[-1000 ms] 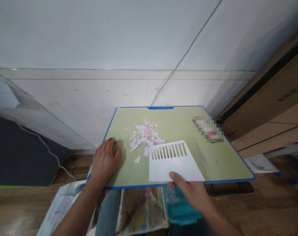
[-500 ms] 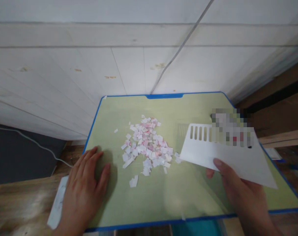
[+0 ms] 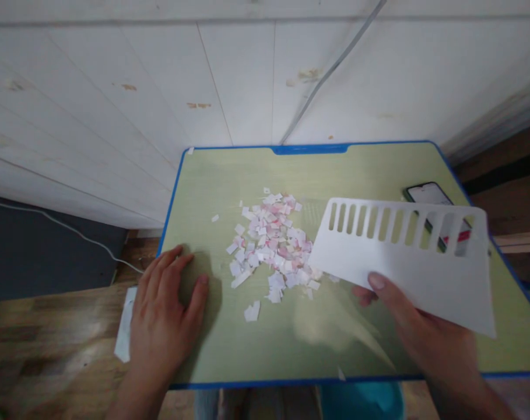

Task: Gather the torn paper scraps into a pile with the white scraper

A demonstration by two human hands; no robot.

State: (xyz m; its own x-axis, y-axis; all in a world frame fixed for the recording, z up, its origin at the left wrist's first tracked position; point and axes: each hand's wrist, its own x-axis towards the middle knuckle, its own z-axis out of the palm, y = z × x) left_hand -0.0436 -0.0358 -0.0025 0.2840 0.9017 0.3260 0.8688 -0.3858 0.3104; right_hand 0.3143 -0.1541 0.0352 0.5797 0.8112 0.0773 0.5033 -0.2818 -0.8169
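Observation:
My right hand grips a thin white slotted sheet by its near edge, with the thumb on top. A row of rounded slots runs along the sheet's far side, and it is held tilted above the table. Its left corner reaches over a heap of small torn paper scraps, white and pinkish. On the left side of the green tabletop, my left hand rests palm down, its fingers apart and empty. One larger scrap lies separately between this hand and the heap.
A phone lies at the back right, partly behind the sheet and visible through its slots. White panelled wall rises behind the blue-rimmed table, with a grey cable on it. Below the front edge stands a teal bucket.
The view has shifted a little, bringing the table higher. The white sheet now reaches the heap's right edge and more of its slotted side shows. My left hand stays flat on the table.

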